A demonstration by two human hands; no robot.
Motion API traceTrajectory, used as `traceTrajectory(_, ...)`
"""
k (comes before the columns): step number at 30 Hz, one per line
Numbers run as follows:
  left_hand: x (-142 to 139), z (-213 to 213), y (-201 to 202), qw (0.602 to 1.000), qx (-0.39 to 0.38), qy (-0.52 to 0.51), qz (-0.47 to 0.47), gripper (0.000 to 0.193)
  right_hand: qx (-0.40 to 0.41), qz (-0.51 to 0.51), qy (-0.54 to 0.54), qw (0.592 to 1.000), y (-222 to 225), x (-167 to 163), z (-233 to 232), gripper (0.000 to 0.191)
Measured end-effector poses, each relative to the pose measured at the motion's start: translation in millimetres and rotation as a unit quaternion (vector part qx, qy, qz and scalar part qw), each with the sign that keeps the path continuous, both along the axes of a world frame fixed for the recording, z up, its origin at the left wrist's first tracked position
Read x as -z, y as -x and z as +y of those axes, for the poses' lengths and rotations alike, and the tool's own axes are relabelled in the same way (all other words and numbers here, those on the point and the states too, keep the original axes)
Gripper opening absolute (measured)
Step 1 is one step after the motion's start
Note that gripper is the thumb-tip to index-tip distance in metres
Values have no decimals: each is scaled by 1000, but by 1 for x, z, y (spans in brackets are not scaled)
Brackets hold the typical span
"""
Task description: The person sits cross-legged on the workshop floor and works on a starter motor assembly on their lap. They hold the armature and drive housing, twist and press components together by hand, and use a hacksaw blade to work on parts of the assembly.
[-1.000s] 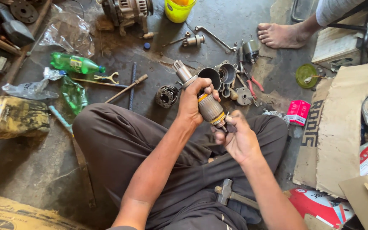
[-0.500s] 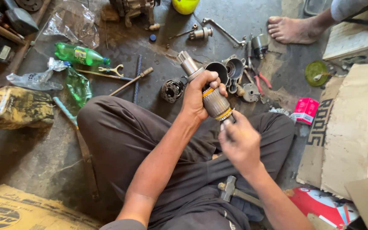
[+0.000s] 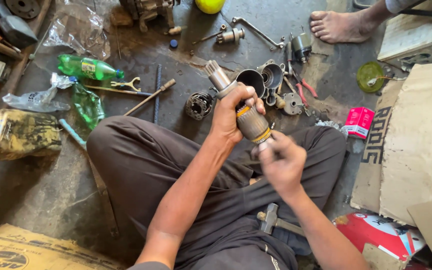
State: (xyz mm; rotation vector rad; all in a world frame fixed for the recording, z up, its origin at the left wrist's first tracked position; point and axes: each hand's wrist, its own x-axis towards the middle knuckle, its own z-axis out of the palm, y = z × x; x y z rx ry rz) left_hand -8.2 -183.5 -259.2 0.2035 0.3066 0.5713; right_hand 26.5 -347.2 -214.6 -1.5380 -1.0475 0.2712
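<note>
The left hand [image 3: 233, 112] is wrapped tight around the middle of an armature [image 3: 243, 112], held tilted above the lap with its splined shaft pointing far-left. The right hand [image 3: 281, 160] pinches the armature's near end with its fingertips. A hammer [image 3: 271, 220] lies on the lap, and metal cups [image 3: 261, 77] sit just beyond on the floor [image 3: 51, 190].

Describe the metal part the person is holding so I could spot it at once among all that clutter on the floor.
Start at the seated person's dark trousers and follow the forearms up to the two hands. The left hand grips a cylindrical motor armature, and the right hand touches its lower end. Unlike the loose parts on the floor, it is lifted and tilted, with yellow bands and a splined shaft on top.
</note>
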Motion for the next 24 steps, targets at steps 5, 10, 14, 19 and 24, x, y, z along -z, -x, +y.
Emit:
traceTrajectory(5,3,-2,2,998,30,54,-11,20,15,661,23,750,-4,-10,2,15)
traceTrajectory(10,5,-3,7,998,24,48,16,17,31,-249,91,964,14,-10,-1,13)
traceTrajectory(14,6,-2,9,998,31,48,-4,19,-97,609,-98,781,5,-1,3,14)
traceTrajectory(19,6,0,9,998,41,49,0,19,1,-3,99,995,10,0,-14,11)
traceTrajectory(24,2,-6,14,999,38,29,2,18,13,223,52,973,14,10,-14,8)
